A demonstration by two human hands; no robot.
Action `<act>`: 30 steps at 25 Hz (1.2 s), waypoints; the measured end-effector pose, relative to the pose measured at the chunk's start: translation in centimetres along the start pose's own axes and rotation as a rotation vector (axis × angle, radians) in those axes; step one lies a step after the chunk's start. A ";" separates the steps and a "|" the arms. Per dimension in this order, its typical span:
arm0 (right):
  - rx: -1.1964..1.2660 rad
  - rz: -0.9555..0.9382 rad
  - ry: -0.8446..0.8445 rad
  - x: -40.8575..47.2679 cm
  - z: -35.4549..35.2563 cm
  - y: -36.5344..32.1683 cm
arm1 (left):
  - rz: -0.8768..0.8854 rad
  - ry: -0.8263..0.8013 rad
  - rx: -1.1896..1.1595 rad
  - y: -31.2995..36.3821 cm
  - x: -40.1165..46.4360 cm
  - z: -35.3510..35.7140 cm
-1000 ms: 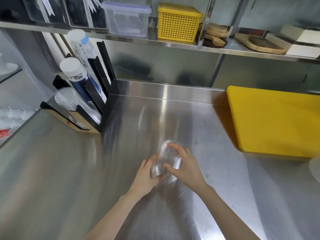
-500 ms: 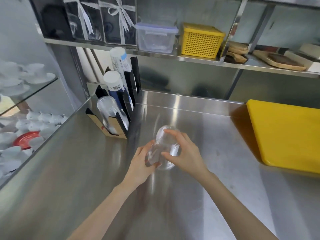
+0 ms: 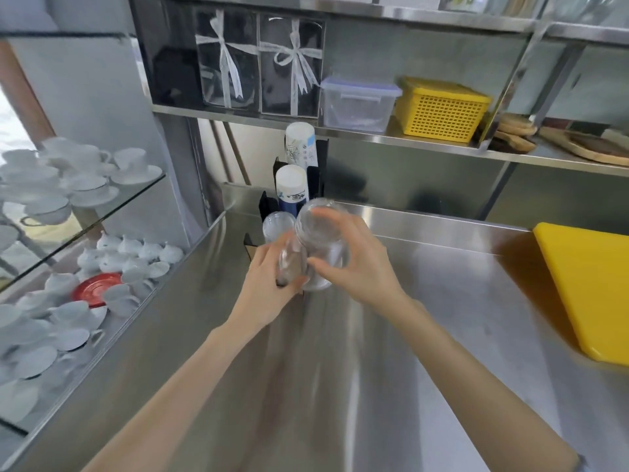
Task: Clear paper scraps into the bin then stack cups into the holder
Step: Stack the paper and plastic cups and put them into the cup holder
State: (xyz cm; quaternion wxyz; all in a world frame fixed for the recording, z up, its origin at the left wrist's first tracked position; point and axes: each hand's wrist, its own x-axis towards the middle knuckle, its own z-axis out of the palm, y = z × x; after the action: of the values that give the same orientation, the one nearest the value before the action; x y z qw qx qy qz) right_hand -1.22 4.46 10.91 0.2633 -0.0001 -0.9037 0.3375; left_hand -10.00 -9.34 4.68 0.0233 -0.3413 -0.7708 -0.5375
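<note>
Both hands hold a stack of clear plastic cups (image 3: pixel 318 240), tilted with its base pointing up and away. My left hand (image 3: pixel 270 289) grips the lower, open end; my right hand (image 3: pixel 354 264) wraps the side and top. Right behind the cups stands the black cup holder (image 3: pixel 265 204) at the back left of the steel counter. It carries a clear cup stack (image 3: pixel 277 224) in its front slot, a white and blue paper cup stack (image 3: pixel 292 189) behind it, and a white printed stack (image 3: pixel 300 144) at the back. The held cups hide the holder's front part.
A yellow cutting board (image 3: pixel 592 284) lies at the counter's right. The shelf above holds a clear lidded box (image 3: pixel 357 103), a yellow basket (image 3: pixel 442 110) and wooden boards (image 3: pixel 592 148). Glass shelves with white cups and saucers (image 3: pixel 68 185) stand left of the counter.
Both hands have carried the clear cup stack up and away from the counter's middle to just in front of the holder. The camera has swung left and closer.
</note>
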 end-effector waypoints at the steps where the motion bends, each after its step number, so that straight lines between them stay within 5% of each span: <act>1: 0.001 -0.019 0.016 0.9 0.2 -0.5 | -0.003 0.010 0.012 0.0 0.8 -0.8; 11: 0.017 -0.009 0.037 8.3 3.3 -0.7 | 0.029 0.006 0.196 -2.6 7.5 -4.8; 21: 0.080 0.095 -0.090 9.0 7.8 3.6 | -0.121 -0.107 0.229 -6.0 8.5 -3.4; 26: -0.053 0.202 -0.284 8.1 9.2 5.1 | -0.135 -0.097 0.238 -5.9 8.4 -3.6; 30: -0.110 0.123 -0.153 7.1 8.1 5.1 | -0.054 -0.085 0.320 -5.3 8.3 -3.9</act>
State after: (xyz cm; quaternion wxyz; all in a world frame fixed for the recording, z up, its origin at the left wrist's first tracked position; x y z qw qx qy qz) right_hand -12.12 4.69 6.01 0.1721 -0.0445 -0.9366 0.3020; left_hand -20.63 -9.49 5.37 0.0304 -0.3348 -0.8557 -0.3933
